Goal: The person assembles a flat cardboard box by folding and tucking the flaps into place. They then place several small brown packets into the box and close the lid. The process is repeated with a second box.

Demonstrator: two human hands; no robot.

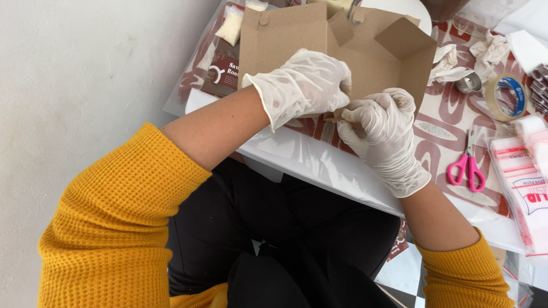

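Observation:
A flat brown cardboard box (319,43), partly folded with its flaps up, lies on the table in front of me. My left hand (305,85), in a white glove, presses on the box's near edge. My right hand (385,134), also gloved, pinches a flap at the same near edge, right beside the left hand. The fingertips of both hands meet on the cardboard. The part of the box under my hands is hidden.
Pink-handled scissors (468,165) lie to the right, a roll of clear tape (505,97) beyond them. Zip bags (528,188) are stacked at the right edge. Crumpled paper (485,51) and a small metal cup (469,82) sit behind. Clear pouches (225,40) lie left of the box.

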